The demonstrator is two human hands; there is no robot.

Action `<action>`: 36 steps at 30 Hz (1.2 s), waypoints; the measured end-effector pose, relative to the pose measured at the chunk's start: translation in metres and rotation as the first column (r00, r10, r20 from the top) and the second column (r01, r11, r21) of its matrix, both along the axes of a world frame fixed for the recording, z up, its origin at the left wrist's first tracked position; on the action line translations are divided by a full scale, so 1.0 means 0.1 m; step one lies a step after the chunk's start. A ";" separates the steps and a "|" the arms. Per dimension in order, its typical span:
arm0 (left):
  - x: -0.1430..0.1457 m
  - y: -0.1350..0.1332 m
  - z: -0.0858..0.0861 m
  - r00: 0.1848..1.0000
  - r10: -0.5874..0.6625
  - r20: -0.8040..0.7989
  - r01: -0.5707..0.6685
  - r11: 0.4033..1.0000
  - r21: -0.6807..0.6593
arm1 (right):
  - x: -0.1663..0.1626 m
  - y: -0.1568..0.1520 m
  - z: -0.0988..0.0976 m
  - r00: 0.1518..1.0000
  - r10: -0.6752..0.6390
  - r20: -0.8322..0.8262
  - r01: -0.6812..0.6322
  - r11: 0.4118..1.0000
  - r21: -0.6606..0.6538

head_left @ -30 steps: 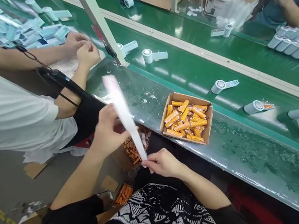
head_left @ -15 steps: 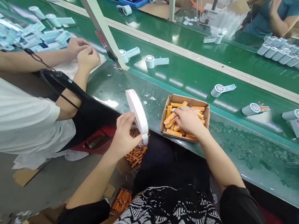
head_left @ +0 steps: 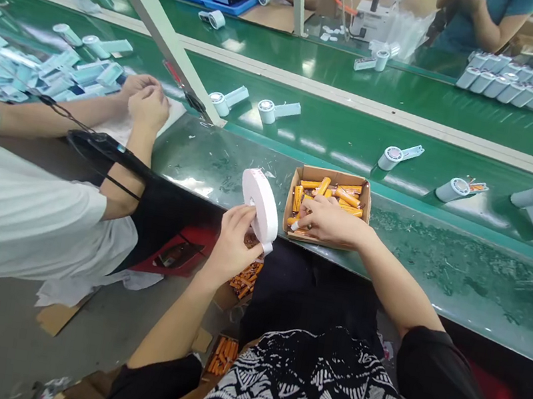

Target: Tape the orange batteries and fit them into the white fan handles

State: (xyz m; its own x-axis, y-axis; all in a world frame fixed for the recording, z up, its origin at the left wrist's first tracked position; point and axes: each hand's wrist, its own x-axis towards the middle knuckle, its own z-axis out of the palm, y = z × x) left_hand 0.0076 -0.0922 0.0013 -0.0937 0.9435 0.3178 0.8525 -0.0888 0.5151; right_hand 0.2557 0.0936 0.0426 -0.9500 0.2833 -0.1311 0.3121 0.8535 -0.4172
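Observation:
My left hand (head_left: 233, 241) grips a white roll of tape (head_left: 260, 204) held upright at the near edge of the green bench. My right hand (head_left: 327, 219) reaches into a small cardboard box (head_left: 365, 205) of orange cylindrical cells (head_left: 335, 193), its fingers curled round one of them at the box's near left corner. The roll and the right hand are a short gap apart.
White cylindrical fan parts (head_left: 392, 157) lie along the green conveyor (head_left: 338, 130). A co-worker in white sits at my left, hands (head_left: 147, 103) together over a heap of pale blue parts (head_left: 39, 66). More orange cells (head_left: 244, 280) sit in boxes below. A slanted metal post (head_left: 158, 20) crosses the bench.
My right hand left the tape strip and went into the box, then drew toward its near left corner. The left hand turned the roll and moved it right, closer to the box.

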 end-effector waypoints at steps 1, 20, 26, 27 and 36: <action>0.00 0.00 -0.01 1.000 -0.001 0.004 0.001 1.000 -0.001 | 0.00 0.02 -0.01 1.000 -0.004 -0.023 0.004 1.000 0.012; 0.11 0.01 0.26 0.901 -0.047 -0.431 0.145 0.970 0.197 | 0.52 -0.33 0.54 0.794 -0.403 -0.456 0.361 0.915 -0.181; 0.25 0.04 0.41 0.808 -0.045 -0.587 0.197 0.960 0.199 | 0.55 -0.37 0.54 0.767 -0.417 -0.488 0.387 0.907 -0.167; 0.26 0.04 0.43 0.794 -0.043 -0.607 0.207 0.957 0.203 | 0.56 -0.37 0.55 0.786 -0.405 -0.467 0.376 0.913 -0.158; 0.37 0.14 0.48 0.758 -0.027 -0.651 0.255 0.932 0.259 | 0.62 -0.37 0.44 0.673 -0.579 -0.460 0.417 0.811 -0.411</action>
State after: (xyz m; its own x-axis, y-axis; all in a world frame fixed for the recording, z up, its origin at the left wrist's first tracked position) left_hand 0.0449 -0.0781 0.0495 0.3601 0.7665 0.5319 0.9329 -0.2922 -0.2105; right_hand 0.3178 0.0565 0.0866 -0.6013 0.7688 0.2175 0.3106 0.4758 -0.8229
